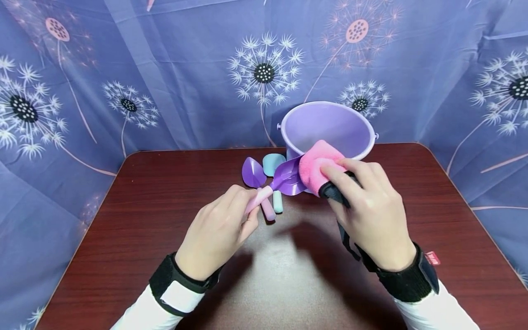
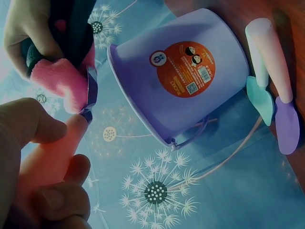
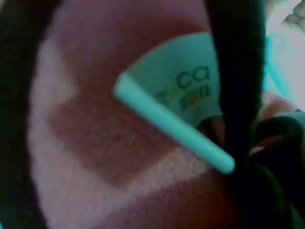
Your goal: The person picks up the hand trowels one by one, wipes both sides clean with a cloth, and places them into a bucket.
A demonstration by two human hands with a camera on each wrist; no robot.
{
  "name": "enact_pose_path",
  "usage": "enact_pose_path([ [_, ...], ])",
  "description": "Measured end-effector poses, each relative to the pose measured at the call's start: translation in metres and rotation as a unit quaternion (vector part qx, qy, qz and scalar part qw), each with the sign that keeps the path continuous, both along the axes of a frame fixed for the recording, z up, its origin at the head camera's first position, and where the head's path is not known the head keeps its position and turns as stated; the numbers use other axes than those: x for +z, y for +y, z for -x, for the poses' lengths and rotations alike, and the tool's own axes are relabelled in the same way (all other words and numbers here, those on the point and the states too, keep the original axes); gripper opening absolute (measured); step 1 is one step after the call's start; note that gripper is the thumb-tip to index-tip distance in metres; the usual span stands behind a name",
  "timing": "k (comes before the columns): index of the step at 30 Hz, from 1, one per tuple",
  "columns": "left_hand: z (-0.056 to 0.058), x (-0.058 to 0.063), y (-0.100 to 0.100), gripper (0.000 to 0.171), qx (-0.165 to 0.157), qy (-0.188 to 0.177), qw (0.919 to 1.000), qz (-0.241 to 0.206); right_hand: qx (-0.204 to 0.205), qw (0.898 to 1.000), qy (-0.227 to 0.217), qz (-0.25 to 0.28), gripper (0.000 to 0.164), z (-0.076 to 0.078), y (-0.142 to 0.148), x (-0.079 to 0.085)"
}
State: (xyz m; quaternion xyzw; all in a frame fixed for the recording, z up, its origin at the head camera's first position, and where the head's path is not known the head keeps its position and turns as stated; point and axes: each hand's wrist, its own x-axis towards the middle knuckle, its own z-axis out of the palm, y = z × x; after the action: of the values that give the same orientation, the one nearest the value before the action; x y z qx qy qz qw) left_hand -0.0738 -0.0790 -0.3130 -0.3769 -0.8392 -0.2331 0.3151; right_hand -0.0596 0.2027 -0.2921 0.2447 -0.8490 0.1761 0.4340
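My left hand [image 1: 220, 229] grips the pink handle of a toy shovel [image 1: 288, 176], whose purple blade points right above the table. In my right hand [image 1: 371, 211] is a bunched pink cloth [image 1: 319, 167] with black trim, held against the blade's right side and covering part of it. The left wrist view has the thumb and curled fingers around the shovel handle [image 2: 52, 157], with the pink cloth [image 2: 62, 86] at the blade. Close-up pink fabric [image 3: 109, 143] with a pale printed tag [image 3: 178, 81] and black edging fills the right wrist view.
A lilac bucket [image 1: 293, 149] stands at the table's back edge, behind the cloth. Left of it lie a purple toy trowel [image 1: 253, 173] with a pink handle and a teal toy shovel [image 1: 273, 164]. A blue dandelion-print curtain [image 1: 189, 68] hangs around the brown table [image 1: 165, 183].
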Motion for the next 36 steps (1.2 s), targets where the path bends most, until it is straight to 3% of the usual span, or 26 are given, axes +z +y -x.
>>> enact_pose_path([
  [8,-0.002,-0.003,0.004,0.023,0.008,-0.005,0.9999,0.011,0.045,0.996,-0.022,-0.07,0.035,0.0,-0.008,-0.007],
  [13,-0.001,-0.005,0.004,0.025,0.009,-0.006,0.9998,0.015,0.06,0.994,-0.025,-0.083,0.035,-0.001,-0.012,-0.009],
  [28,-0.001,-0.005,0.004,0.024,0.011,-0.01,0.9996,0.022,0.147,0.986,-0.054,-0.053,0.03,-0.003,-0.019,-0.011],
  [36,-0.001,-0.005,0.003,0.025,0.008,-0.009,0.9995,0.028,0.204,0.975,-0.085,-0.03,0.03,-0.001,-0.016,-0.01],
])
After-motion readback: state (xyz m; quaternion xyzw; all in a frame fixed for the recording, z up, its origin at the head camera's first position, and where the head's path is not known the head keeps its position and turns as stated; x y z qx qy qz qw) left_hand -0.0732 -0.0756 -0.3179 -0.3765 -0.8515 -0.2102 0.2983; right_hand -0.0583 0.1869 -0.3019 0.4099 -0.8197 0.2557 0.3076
